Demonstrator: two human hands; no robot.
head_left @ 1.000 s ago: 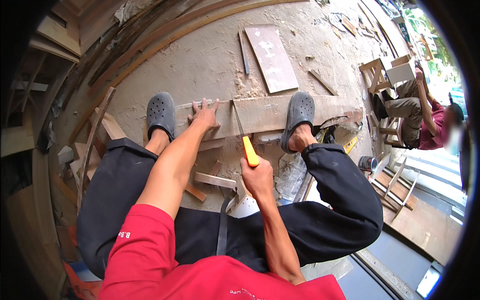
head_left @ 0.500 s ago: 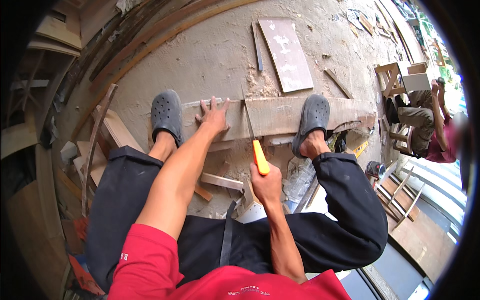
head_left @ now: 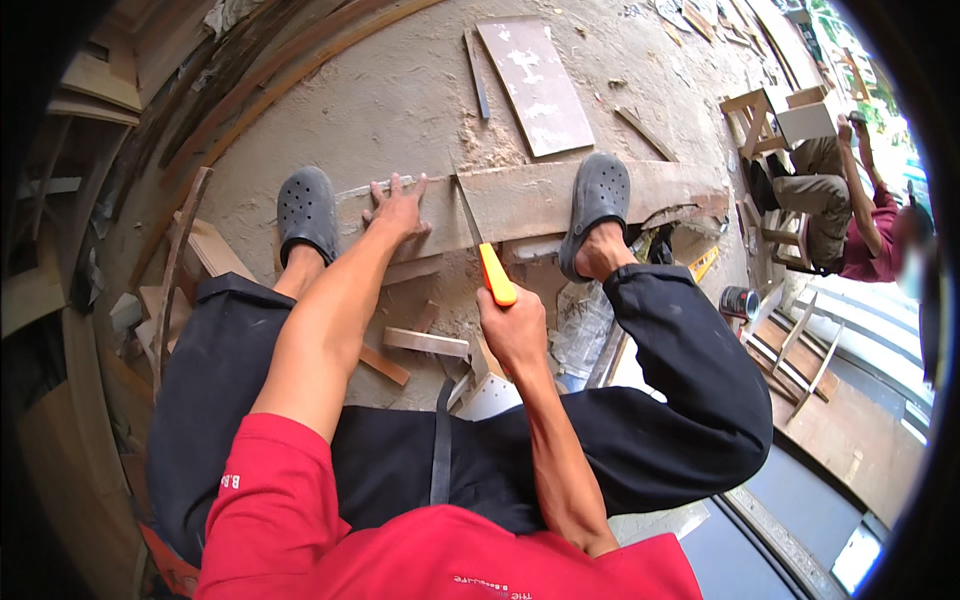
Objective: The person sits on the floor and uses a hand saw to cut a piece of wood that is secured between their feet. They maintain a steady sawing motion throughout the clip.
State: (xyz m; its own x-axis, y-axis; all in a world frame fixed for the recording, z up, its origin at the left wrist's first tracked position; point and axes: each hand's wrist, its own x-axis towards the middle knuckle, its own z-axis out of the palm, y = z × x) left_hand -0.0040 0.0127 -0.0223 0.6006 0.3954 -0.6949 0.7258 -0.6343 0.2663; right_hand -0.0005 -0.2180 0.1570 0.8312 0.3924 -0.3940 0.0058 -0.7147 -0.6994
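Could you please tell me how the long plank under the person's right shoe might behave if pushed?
The plank would probably resist sliding, since the left hand and right shoe rest on it. It is likely stiff, being a long, solid-looking piece of wood, and seems unlikely to roll, given its broad, flat face.

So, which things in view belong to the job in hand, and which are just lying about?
In the job:
- handsaw, gripped by the right hand
- wooden board, under the left hand

Lying about:
- pale rectangular panel
- narrow strip
- round tin
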